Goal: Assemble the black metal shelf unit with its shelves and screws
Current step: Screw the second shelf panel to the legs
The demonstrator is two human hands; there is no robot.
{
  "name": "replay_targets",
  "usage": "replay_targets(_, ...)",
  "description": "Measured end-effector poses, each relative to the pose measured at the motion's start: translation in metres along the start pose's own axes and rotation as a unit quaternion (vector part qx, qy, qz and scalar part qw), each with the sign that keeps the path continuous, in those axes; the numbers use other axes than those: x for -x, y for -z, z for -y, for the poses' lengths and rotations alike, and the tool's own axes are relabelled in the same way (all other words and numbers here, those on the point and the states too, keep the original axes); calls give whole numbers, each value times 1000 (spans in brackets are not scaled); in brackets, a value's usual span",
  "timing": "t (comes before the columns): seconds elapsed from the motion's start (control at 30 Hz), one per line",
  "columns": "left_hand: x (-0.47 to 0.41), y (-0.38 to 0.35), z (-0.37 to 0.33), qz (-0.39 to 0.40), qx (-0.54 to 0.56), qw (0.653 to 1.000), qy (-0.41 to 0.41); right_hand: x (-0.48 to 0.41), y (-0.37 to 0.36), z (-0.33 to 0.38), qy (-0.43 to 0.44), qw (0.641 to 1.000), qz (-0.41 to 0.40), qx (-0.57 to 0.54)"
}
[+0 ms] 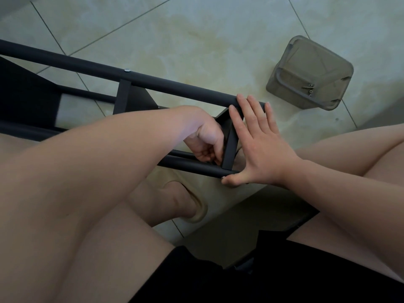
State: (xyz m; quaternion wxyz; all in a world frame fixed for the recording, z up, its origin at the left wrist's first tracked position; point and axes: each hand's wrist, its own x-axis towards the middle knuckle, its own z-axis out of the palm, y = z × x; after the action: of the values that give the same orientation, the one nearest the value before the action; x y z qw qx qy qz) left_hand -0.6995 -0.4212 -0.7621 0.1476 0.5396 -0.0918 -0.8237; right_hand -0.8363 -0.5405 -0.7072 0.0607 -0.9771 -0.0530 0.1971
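Head view looks down past the seated person's bare knees to the black shelf unit (153,80), which lies on its side across the tiled floor (175,40), its long tubes running from the left edge toward the middle. At its near end the right hand (260,147) lies flat against a narrow black shelf (229,141), its grip spread wide: the fingertips (241,99) reach onto the upper tube (196,91) and the thumb (231,180) hooks under the end of the lower tube (192,166). The left hand (205,136) comes in from the other side of that shelf, fingers curled down at the corner where shelf meets lower tube; whether that grip pinches anything I cannot tell, since the fingers hide it. Well apart on the floor, to the right, sits a grey mesh basket (306,62) with a few loose screws (310,88) in it. A beige slipper (196,206) shows below the unit.
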Motion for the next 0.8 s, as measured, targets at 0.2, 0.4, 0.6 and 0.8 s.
replay_targets(0.2,1,-2,3,-7,4,1000,-29,0,0,0,4,1000,-2,-1)
replay_targets(0.4,2,-4,7,-20,24,998,-52,0,-1,0,4,1000,-4,-3)
replay_targets(0.6,10,-4,7,-24,-34,998,-44,0,1,0,1,1000,0,-4)
replay_targets(0.8,13,-5,2,-37,-65,997,11,0,2,0,1,1000,3,-5)
